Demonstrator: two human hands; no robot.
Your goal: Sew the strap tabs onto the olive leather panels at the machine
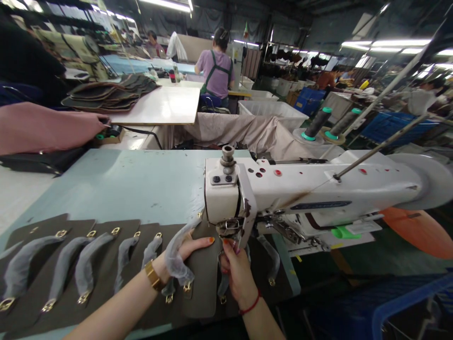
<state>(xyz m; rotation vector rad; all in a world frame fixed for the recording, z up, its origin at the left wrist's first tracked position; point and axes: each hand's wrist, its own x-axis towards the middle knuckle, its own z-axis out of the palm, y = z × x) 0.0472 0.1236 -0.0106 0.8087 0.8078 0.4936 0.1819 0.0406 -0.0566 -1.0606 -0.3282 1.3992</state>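
Where the sewing machine [276, 186] overhangs the table [141, 177], one brown panel [201, 295] lies below its head, with a plastic-wrapped strap [173, 250] arching over the left hand [189, 246]. Left hand: on the panel, apparently steadying it; thumb outstretched, fingers partly hidden, so how closed its grip is cannot be told. Right hand [238, 269]: grip pinched closed by the panel's edge, probably for fine control; contents, if any, indiscernible. More strapped panels [102, 264]: overlapped in a row leftward, likely to save space.
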